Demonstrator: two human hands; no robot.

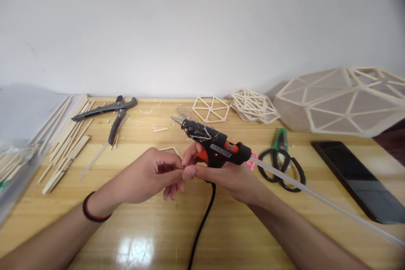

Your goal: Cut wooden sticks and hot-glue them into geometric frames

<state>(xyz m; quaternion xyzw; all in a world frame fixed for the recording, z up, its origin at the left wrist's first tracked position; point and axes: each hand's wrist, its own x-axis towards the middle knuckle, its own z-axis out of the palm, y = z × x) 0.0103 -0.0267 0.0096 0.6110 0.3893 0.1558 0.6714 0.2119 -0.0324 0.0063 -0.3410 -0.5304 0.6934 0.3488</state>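
A black hot glue gun (218, 147) with an orange trigger and a lit orange light is held in my right hand (234, 179). Its metal nozzle points up and left, and a long clear glue stick (303, 183) runs out of its back end. My left hand (152, 177) is closed in a pinch, its fingertips meeting the thumb and forefinger of my right hand. Whatever sits between those fingertips is too small or hidden to make out. Just behind my left hand shows part of an angled frame of thin wooden sticks (171, 149); whether it is held I cannot tell.
At left lie loose wooden sticks (68, 143) and a dark cutter (117, 112). Behind stand a hexagonal stick frame (210, 109), stacked frames (255, 105) and a large stick-frame structure (344, 99). Black-handled scissors (297, 173), green-handled snips (281, 139) and a phone (357, 179) lie right.
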